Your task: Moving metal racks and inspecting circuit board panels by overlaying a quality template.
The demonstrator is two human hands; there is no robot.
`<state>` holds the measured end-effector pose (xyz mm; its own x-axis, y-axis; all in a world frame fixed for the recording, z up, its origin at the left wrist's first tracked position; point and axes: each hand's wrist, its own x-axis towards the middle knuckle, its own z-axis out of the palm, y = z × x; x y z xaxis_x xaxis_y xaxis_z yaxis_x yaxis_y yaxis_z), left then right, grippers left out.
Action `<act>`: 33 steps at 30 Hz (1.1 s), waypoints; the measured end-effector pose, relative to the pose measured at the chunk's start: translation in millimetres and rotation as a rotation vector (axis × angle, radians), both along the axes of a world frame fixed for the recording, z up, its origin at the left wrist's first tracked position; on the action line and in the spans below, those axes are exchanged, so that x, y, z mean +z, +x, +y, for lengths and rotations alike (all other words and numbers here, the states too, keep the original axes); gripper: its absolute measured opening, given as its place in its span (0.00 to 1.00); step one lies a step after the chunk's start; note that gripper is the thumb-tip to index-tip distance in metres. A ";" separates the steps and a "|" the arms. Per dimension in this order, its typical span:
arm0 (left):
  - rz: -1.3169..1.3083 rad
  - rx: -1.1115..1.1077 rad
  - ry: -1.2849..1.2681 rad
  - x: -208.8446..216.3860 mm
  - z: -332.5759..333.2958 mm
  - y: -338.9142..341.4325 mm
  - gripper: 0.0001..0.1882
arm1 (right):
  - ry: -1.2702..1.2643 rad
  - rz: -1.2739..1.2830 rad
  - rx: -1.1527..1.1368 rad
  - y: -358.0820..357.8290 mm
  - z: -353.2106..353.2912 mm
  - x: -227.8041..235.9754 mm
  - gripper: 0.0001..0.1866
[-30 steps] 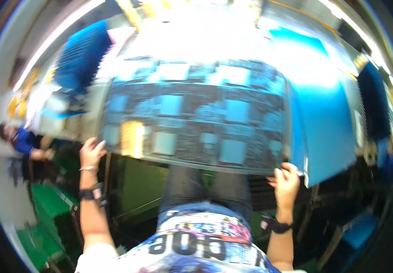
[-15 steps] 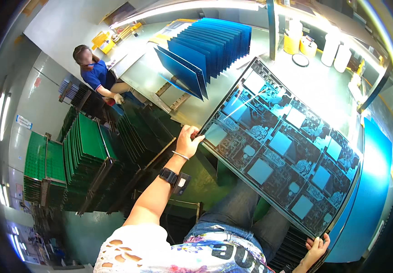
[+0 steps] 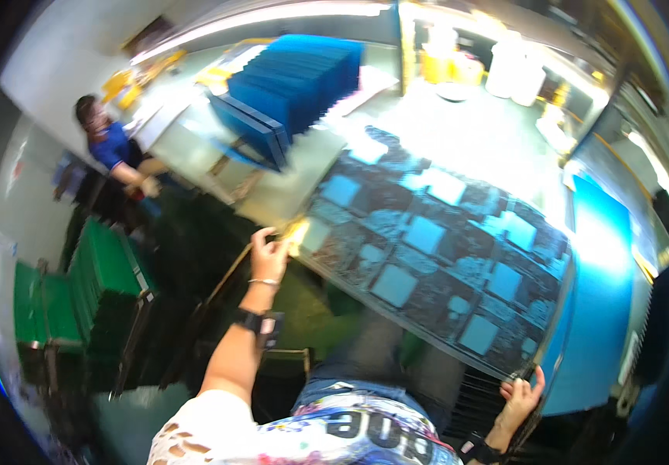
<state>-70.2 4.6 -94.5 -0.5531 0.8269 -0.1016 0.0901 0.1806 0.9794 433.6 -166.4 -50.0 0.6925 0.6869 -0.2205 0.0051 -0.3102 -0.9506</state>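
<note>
A large rectangular panel (image 3: 458,256) with a dark circuit pattern and pale blue squares slants across the bench front, right of centre. My left hand (image 3: 270,257) is closed at the panel's left corner, its fingertips at the edge beside a bright yellow glint. At the near right corner, my right hand (image 3: 522,395) grips the edge between thumb and fingers, with one finger raised. Motion blur softens both hands' fingertips. A plain blue board (image 3: 594,302) stands just right of the panel, partly behind its edge.
Several blue boards (image 3: 296,85) stand in a row on the bench (image 3: 466,128). White bottles (image 3: 517,70) stand at the back, by a post. Racked green boards (image 3: 110,263) fill the left. A person (image 3: 113,147) in a blue shirt is at the far left.
The whole scene has shifted left in view. The panel has lowered at its far side and lies flatter toward the bench, with both my hands still at its corners.
</note>
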 end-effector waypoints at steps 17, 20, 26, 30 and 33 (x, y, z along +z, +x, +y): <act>1.199 -0.447 0.011 39.8 -12.7 -1.8 0.15 | -0.288 -1.565 0.817 86.7 175.9 24.1 0.28; 1.215 -0.429 -0.029 45.4 -16.8 3.5 0.15 | -0.391 -1.483 0.802 99.9 225.5 22.8 0.28; 1.328 -0.410 -0.117 55.1 -34.9 0.3 0.16 | -0.387 -1.406 0.831 89.2 239.9 8.7 0.29; 1.335 -0.426 -0.075 70.1 -46.1 3.9 0.16 | -0.238 -1.421 0.879 90.6 232.0 11.6 0.29; 1.402 -0.441 -0.079 71.4 -58.1 -9.6 0.14 | -0.189 -1.461 0.884 75.5 225.6 15.7 0.30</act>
<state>-79.7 -53.5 -23.1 0.0548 0.9690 0.2411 0.9972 -0.0652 0.0354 509.1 59.2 -34.3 -0.1680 0.9822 0.0839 0.9853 0.1647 0.0444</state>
